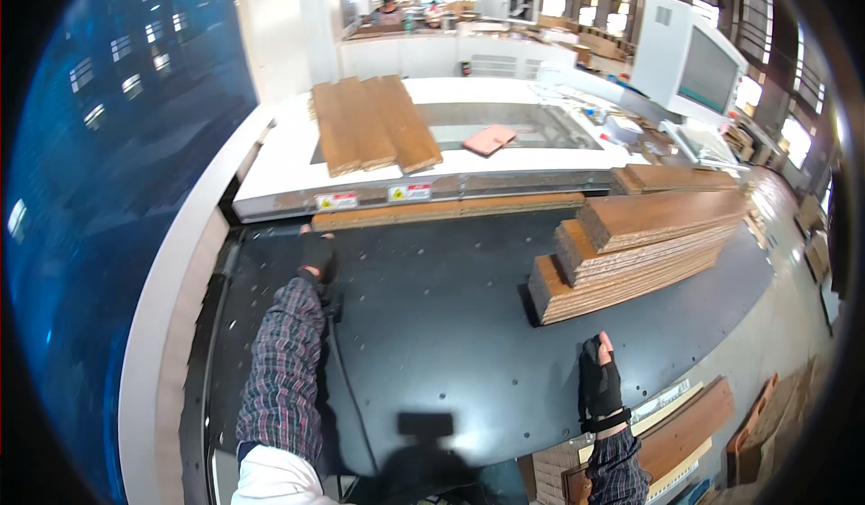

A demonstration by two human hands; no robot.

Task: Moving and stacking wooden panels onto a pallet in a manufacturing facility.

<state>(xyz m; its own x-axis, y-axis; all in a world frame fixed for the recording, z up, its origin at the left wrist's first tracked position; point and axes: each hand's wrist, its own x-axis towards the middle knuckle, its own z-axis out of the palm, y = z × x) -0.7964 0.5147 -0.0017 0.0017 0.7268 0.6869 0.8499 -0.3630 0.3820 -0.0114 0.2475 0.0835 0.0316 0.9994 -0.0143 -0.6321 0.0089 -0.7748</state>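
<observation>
Left hand: dark glove, plaid sleeve, stretched far forward across the black surface. Fingers rest at the near end of a long wooden plank that lies along the far edge of the surface, just under the white machine bed. Whether the fingers are curled on the plank or only touching it cannot be told.

Right hand: dark fingerless glove, held low near the front edge of the surface, narrow, holding nothing, fingers loosely together and pointing forward.

Plank stack: several layers of brown boards, right half of the surface, well apart from both hands, end grain toward the viewer.

Three planks: side by side on the white machine bed, beyond the long plank. Pink pad just beside them on the bed's grey panel.

Monitor: upper right, on a cluttered bench.

Loose boards: below the front right edge of the surface, near the right forearm.

Handling note, as judgement: the long plank is gripped at one end only; it would likely slide truer if kept flat on the surface and drawn straight along its length, with the right hand brought up to steady the middle.
</observation>
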